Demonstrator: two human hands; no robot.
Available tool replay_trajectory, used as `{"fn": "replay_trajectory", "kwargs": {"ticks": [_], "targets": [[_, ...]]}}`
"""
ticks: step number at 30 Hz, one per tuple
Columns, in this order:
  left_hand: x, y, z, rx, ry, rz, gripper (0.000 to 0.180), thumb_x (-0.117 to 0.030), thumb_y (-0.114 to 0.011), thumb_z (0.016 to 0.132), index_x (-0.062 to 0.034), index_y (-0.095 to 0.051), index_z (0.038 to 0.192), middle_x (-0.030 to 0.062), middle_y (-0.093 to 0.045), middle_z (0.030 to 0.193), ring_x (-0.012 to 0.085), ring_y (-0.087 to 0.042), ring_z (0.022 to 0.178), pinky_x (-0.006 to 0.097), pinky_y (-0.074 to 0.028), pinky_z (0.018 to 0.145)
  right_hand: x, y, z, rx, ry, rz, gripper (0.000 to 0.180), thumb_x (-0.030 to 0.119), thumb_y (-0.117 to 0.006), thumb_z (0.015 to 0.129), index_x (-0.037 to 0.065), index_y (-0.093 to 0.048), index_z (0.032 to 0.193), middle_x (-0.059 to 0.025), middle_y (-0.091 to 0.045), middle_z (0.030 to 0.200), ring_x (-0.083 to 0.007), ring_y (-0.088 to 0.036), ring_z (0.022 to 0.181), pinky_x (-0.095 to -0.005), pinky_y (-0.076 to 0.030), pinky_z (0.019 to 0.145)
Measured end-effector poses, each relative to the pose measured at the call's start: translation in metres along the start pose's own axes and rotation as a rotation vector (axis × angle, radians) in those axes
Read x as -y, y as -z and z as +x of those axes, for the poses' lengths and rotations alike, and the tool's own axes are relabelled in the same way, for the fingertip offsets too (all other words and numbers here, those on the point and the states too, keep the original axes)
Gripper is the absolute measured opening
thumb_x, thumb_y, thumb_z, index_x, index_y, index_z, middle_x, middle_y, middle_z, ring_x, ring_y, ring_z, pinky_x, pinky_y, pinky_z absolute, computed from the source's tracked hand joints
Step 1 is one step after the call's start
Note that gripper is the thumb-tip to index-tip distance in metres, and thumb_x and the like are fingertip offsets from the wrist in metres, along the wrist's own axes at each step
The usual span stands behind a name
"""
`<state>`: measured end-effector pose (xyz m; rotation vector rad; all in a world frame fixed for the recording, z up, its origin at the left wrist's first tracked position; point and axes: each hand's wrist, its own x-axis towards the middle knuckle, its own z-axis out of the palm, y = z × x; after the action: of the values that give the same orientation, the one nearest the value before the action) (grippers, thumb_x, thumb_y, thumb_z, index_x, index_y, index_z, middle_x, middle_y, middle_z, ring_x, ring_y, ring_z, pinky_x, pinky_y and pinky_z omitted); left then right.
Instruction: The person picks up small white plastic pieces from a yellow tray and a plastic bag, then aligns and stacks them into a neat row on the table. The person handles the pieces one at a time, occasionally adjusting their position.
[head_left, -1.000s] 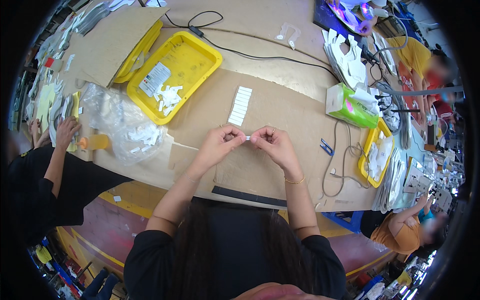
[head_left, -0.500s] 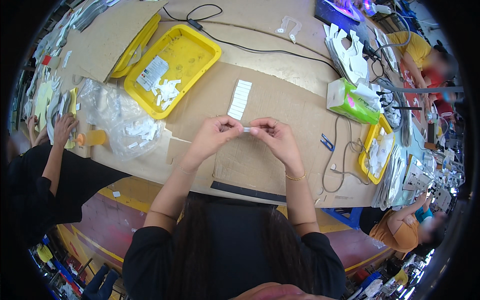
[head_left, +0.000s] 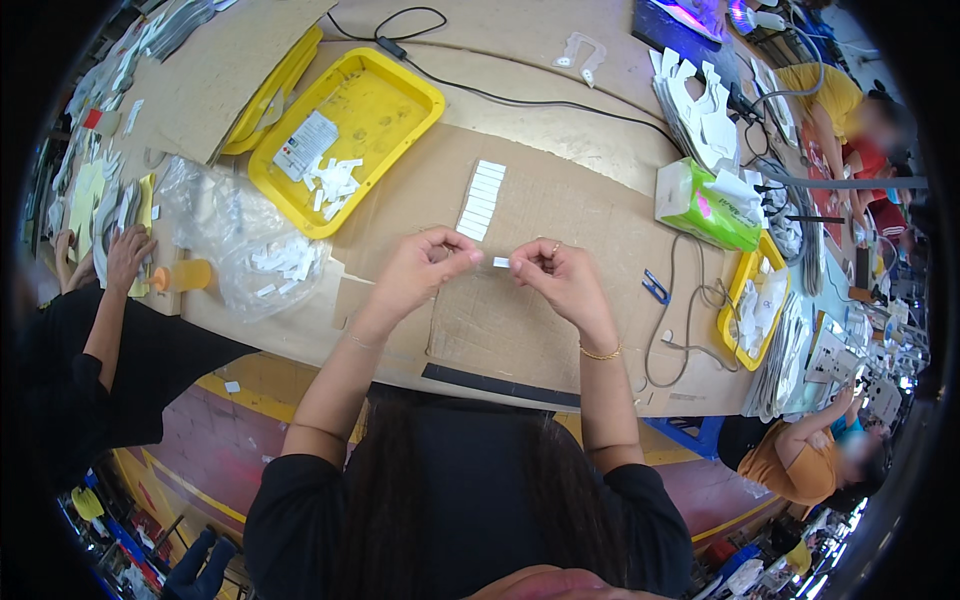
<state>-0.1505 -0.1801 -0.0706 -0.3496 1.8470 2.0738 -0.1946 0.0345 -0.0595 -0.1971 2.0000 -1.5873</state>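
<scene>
Between the thumb and finger of my right hand [head_left: 560, 283] is a small white strip [head_left: 501, 262], its free end pointing left. My left hand [head_left: 430, 270] is a short gap away from the strip, thumb and forefinger pinched together. Whether anything tiny sits in that pinch is hidden. Both hands hover over a flat sheet of brown cardboard [head_left: 560, 340]. Just beyond them, a column of similar white strips [head_left: 482, 200] lies side by side on the cardboard.
At the left, a yellow tray [head_left: 385, 120] holds loose white strips, and a clear plastic bag [head_left: 215, 240] holds more. A green tissue box [head_left: 700, 205], blue thread snips [head_left: 655, 287], a cable and a smaller yellow tray [head_left: 728, 325] occupy the right. A co-worker's hand [head_left: 128, 255] rests at far left.
My hands have moved apart. The white strip, earlier between both hands, has gone slightly right with my right hand, and my left hand has come off it.
</scene>
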Motion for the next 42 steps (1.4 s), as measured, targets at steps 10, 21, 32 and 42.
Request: {"fn": "replay_trajectory", "kwargs": {"ticks": [10, 21, 32, 42], "targets": [[0.01, -0.009, 0.003, 0.054, -0.156, 0.015, 0.013, -0.012, -0.07, 0.084, 0.0006, -0.067, 0.085, 0.0006, -0.053, 0.093, 0.0029, -0.05, 0.075, 0.018, -0.041, 0.064, 0.001, -0.005, 0.002, 0.056, 0.024, -0.052, 0.013, 0.01, -0.066, 0.087, -0.003, -0.064, 0.088, -0.002, -0.064, 0.078, -0.0067, -0.061, 0.07, -0.0203, -0.05, 0.065], [0.018, 0.033, 0.029, 0.006, 0.113, 0.245, 0.016, -0.017, -0.067, 0.087, -0.0019, -0.066, 0.087, -0.0008, -0.057, 0.068, 0.0039, -0.049, 0.06, 0.019, -0.036, 0.053, -0.023, 0.014, -0.004, -0.164, -0.001, -0.022, 0.016, 0.013, -0.065, 0.088, -0.003, -0.066, 0.087, -0.0007, -0.064, 0.072, -0.0043, -0.058, 0.067, -0.0192, -0.047, 0.061], [0.024, 0.031, 0.05, 0.087, 0.162, 0.272, 0.016, -0.016, -0.065, 0.087, 0.0, -0.064, 0.087, 0.0003, -0.059, 0.062, 0.0048, -0.05, 0.053, 0.019, -0.033, 0.047, -0.022, 0.0, -0.006, -0.141, 0.006, -0.119, 0.017, 0.013, -0.066, 0.087, -0.004, -0.066, 0.087, -0.0028, -0.065, 0.074, -0.0053, -0.058, 0.067, -0.0203, -0.048, 0.062], [0.032, 0.031, 0.055, 0.057, 0.146, 0.262, 0.015, -0.013, -0.066, 0.085, 0.002, -0.063, 0.085, 0.0021, -0.059, 0.062, 0.0062, -0.053, 0.054, 0.02, -0.038, 0.049, -0.017, -0.023, -0.003, -0.177, 0.195, -0.31, 0.011, 0.009, -0.067, 0.083, -0.001, -0.065, 0.086, -0.008, -0.065, 0.081, -0.0151, -0.062, 0.07, -0.0261, -0.049, 0.062]]}}
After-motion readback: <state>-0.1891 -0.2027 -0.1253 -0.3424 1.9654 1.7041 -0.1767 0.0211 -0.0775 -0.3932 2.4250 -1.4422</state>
